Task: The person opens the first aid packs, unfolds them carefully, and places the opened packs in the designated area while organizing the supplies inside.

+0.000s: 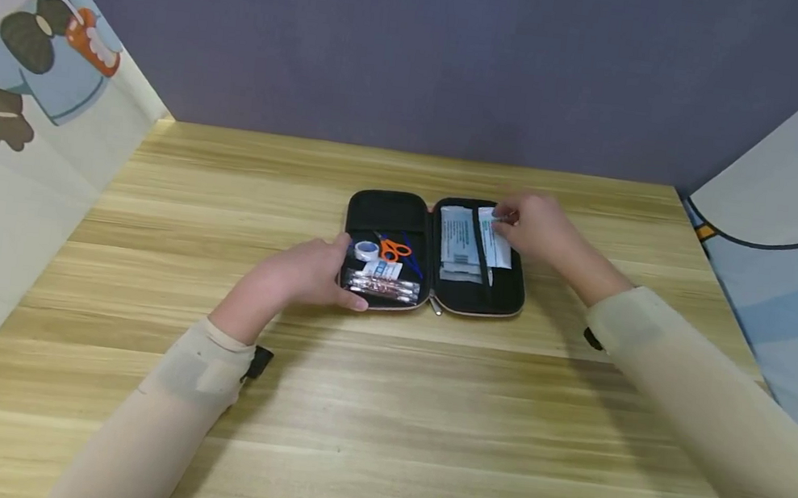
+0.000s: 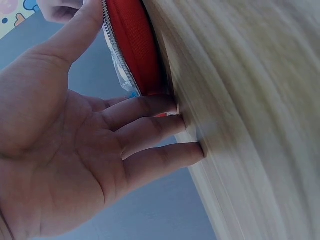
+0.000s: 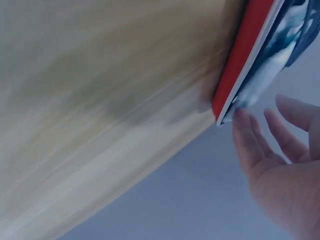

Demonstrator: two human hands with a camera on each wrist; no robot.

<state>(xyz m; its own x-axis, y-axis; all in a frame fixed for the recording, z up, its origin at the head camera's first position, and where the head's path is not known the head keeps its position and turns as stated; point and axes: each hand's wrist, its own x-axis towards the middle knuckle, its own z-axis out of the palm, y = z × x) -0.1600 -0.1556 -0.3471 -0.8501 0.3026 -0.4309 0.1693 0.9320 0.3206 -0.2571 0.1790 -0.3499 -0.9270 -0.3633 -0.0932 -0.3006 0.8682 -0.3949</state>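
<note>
An unzipped black-lined case (image 1: 384, 211) lies spread flat on the table; its outer shell (image 2: 135, 45) is red in the wrist views. At its left edge is my left hand (image 1: 309, 272), with the thumb along the zip and straight fingers reaching down to the tabletop. My right hand (image 1: 536, 227) is over the right half, its fingertips touching the upper end of a white packet (image 1: 496, 247) under a black strap. In the right wrist view the thumb stands apart from the fingers. Left of that packet are bluish-white packets (image 1: 460, 235).
The case's left half holds orange-handled scissors (image 1: 393, 250), a white tape roll (image 1: 366, 251) and several clear-wrapped sticks (image 1: 384, 286). A zipper pull (image 1: 435, 306) hangs at the front of the hinge. Behind the wooden table (image 1: 382, 409) rises a grey-blue panel (image 1: 419, 56).
</note>
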